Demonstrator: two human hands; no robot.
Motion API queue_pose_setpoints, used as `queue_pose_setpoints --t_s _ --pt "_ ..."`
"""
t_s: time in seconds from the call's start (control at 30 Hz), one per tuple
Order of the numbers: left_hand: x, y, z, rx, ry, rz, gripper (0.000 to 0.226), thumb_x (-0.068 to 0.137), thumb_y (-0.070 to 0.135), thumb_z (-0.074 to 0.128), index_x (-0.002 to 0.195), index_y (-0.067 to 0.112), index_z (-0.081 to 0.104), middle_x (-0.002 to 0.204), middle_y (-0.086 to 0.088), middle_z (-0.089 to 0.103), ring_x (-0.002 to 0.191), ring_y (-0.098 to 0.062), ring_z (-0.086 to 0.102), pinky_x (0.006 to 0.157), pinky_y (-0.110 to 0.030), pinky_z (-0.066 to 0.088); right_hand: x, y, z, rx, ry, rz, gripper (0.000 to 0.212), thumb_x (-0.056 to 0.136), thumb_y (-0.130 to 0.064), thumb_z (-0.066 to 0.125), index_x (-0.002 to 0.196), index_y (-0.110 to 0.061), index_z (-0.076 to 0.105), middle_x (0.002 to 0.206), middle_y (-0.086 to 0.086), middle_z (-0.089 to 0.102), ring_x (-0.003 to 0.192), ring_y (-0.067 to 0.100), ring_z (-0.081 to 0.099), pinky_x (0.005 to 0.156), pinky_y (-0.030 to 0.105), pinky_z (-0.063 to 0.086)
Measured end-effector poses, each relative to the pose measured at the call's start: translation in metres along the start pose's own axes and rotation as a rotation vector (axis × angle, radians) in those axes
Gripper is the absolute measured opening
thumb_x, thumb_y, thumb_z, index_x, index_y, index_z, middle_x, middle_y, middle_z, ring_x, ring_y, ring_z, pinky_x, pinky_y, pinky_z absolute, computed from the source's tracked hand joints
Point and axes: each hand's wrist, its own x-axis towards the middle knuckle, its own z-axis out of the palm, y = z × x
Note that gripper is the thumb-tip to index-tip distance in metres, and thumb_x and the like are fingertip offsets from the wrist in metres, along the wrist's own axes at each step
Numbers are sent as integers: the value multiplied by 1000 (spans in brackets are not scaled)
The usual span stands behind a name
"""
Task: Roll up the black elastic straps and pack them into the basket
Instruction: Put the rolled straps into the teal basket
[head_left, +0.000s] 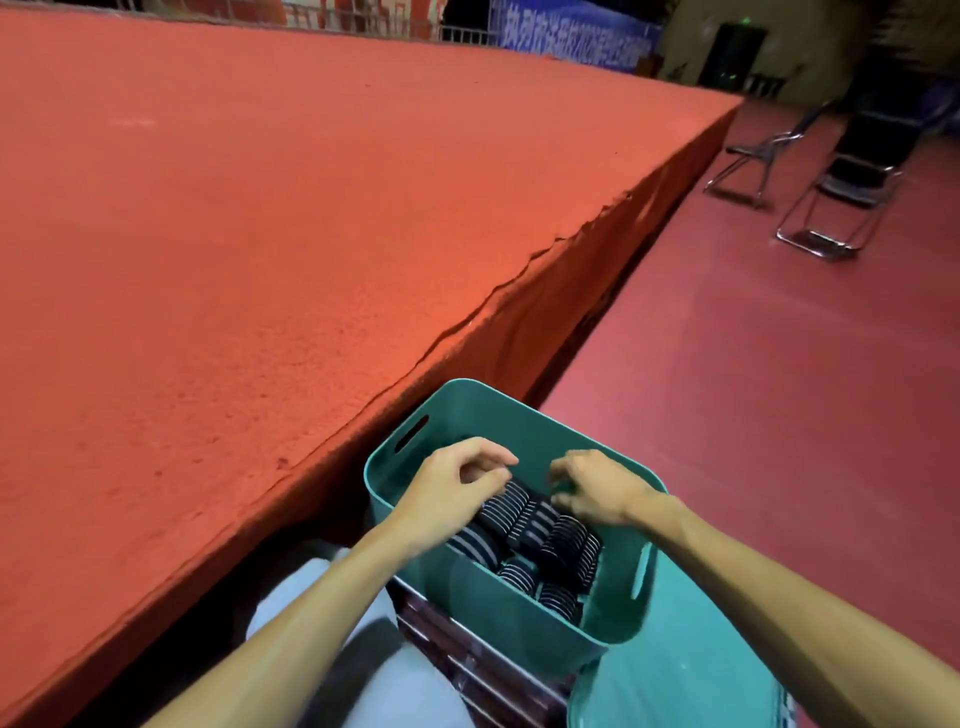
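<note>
A teal plastic basket (483, 415) stands on a stool in front of me. It holds several rolled black elastic straps (563, 545) with white stripes, packed side by side. My left hand (452, 486) reaches into the basket from the left, its fingers curled over the top of the nearest roll (501, 504). My right hand (597, 486) reaches in from the right with fingers bent down onto the rolls at the far end. What the fingertips grip is hidden.
A raised red carpeted stage (234, 234) runs along my left, its edge close to the basket. Red floor (753, 389) lies to the right. Two folding metal chairs (831, 208) stand far right. A second teal container (675, 686) sits below the basket.
</note>
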Motion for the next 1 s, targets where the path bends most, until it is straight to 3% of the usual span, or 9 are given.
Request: queue_pose_setpoints --t_s 0.17,0.27,0.37,0.5,0.6,0.73,0.8,0.9,1.0 --pt "-20 14 13 -51 -132 36 17 88 8 62 89 24 68 82 4 69 74 -10 66 76 -22 49 -65 -12 -18 189 312 159 28 91 -22 58 118 -16 63 114 3 58 107 18 55 98 30 42" --pt "-36 20 35 -91 -226 34 18 89 6 60 89 23 67 83 -3 70 72 -12 65 71 -23 49 -113 -9 -14 276 519 293 24 89 -18 61 112 -16 62 98 -4 50 87 9 48 88 27 41" --pt "-57 26 65 -124 -308 45 17 90 6 58 90 21 67 83 -9 69 68 -15 65 64 -25 49 -160 2 3 342 602 461 18 87 -16 62 105 -14 61 95 0 52 79 13 49 81 30 42" --pt "-89 17 117 -42 -503 19 12 90 8 57 93 16 67 77 -3 66 62 -13 61 64 -31 48 -207 35 47 375 369 645 31 85 -18 63 115 -9 59 111 10 59 98 22 55 86 30 40" --pt "-94 -8 150 246 -661 -79 15 90 18 56 103 20 64 80 7 62 74 -16 66 75 -33 51 -214 58 68 386 104 667 43 88 -24 63 127 -9 54 124 13 59 116 25 53 90 28 39" --pt "-85 -51 187 670 -717 -284 40 91 22 47 130 12 46 124 -9 56 112 -24 55 92 -30 42 -200 80 89 396 -134 614 53 90 -30 62 136 -10 47 138 11 52 127 24 48 97 27 38" --pt "-85 -66 204 761 -698 -413 50 92 19 43 139 6 32 142 -20 39 126 -32 45 102 -36 37 -192 87 100 393 -200 582 55 91 -31 62 138 -10 44 142 11 48 129 26 46 100 28 37" --pt "-92 -83 223 786 -555 -622 63 96 15 42 147 0 9 148 -28 19 134 -39 36 108 -37 30 -183 95 117 426 -266 560 59 90 -34 61 140 -12 41 139 11 49 121 28 52 97 33 45" --pt "-92 -95 228 703 -423 -694 57 95 11 48 139 -6 16 144 -29 28 130 -38 41 105 -36 33 -181 97 129 484 -347 569 61 90 -34 60 143 -14 37 119 9 54 96 26 57 71 31 51"
